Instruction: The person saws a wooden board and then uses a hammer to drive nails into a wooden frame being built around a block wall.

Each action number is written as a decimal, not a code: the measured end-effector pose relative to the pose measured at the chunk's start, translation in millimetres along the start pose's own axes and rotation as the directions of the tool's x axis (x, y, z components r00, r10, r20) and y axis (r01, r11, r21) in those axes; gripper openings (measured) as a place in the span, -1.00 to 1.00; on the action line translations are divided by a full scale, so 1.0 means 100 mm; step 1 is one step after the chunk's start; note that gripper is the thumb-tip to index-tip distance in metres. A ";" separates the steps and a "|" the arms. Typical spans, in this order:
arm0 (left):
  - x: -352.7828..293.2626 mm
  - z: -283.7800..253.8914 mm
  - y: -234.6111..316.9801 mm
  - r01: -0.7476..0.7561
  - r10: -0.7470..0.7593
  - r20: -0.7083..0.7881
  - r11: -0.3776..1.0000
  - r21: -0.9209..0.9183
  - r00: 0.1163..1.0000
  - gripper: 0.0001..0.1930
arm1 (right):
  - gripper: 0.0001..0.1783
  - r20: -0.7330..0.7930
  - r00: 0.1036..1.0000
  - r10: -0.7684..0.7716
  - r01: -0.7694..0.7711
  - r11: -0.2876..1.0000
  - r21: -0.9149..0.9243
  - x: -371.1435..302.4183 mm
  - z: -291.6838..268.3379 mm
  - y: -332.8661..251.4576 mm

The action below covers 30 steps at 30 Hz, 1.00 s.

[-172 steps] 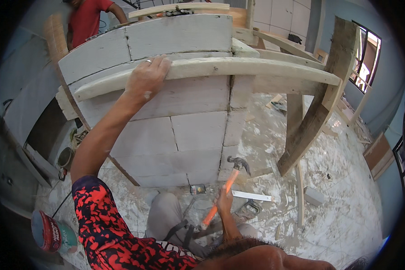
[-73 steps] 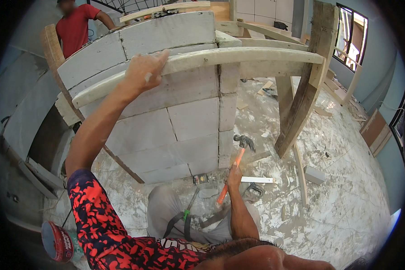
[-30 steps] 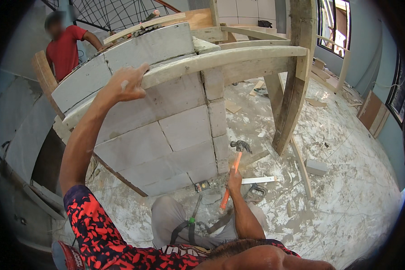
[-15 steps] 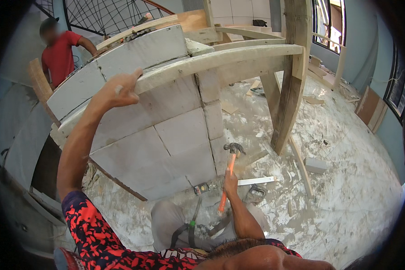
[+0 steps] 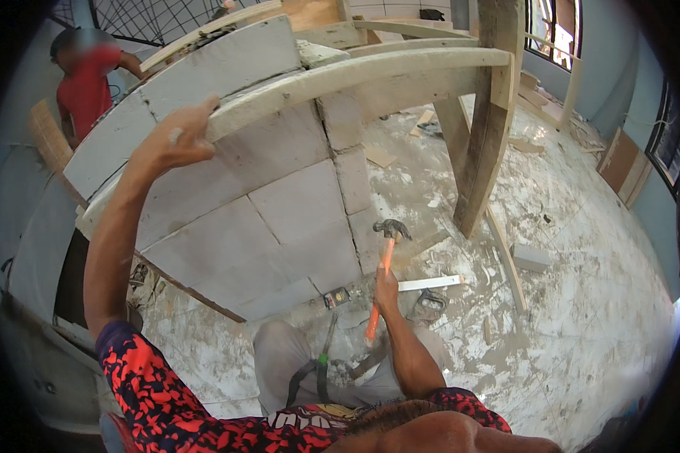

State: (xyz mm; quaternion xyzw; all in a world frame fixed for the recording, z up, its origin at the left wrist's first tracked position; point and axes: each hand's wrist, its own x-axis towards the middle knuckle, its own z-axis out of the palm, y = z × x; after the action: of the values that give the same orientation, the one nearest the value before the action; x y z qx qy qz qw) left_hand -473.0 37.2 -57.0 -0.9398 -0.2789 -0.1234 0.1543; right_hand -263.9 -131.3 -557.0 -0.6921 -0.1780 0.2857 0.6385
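My left hand (image 5: 175,142) is closed over a long wooden board (image 5: 355,79), thumb below its top edge and fingers across it. The board runs along the front of a light grey block wall (image 5: 298,200) to an upright timber post (image 5: 485,143) on the right. In my right hand (image 5: 386,293) is a claw hammer (image 5: 387,255) with an orange handle, held low, head up, apart from the board and wall. Its dark claw head shows fully above my fist.
At the far left stands a person in a red shirt (image 5: 87,90) behind the wall. Near my knees lie a small dark box (image 5: 336,297), a white strip (image 5: 431,283) and a tool with a green band (image 5: 323,358). A grey block (image 5: 530,257) and a timber strip (image 5: 506,260) lie on the floor.
The view has shifted a little, so the wall and board appear higher and further left. My left hand stays on the board; my right hand keeps the hammer, its head slightly higher in view.
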 end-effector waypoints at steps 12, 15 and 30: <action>0.02 0.11 -0.08 -0.016 0.016 -0.016 1.000 0.008 1.000 -0.44 | -0.49 -0.067 0.958 -0.279 0.266 0.952 -0.151 -0.02 0.12 -0.15; 0.03 0.09 -0.09 -0.023 0.024 -0.045 1.000 0.014 0.999 -0.44 | -0.49 0.012 0.966 -0.258 0.258 0.959 -0.115 0.00 0.16 -0.10; 0.02 0.11 -0.17 -0.007 0.009 -0.062 1.000 0.030 0.998 -0.42 | -0.43 0.060 0.990 -0.127 0.134 0.983 -0.129 0.00 0.06 -0.13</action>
State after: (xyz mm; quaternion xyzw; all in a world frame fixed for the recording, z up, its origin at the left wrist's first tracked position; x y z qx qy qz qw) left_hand -479.9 56.0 -62.9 -0.9342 -0.2719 -0.1478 0.1774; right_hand -266.2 -125.3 -544.7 -0.7122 -0.2580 0.2486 0.6037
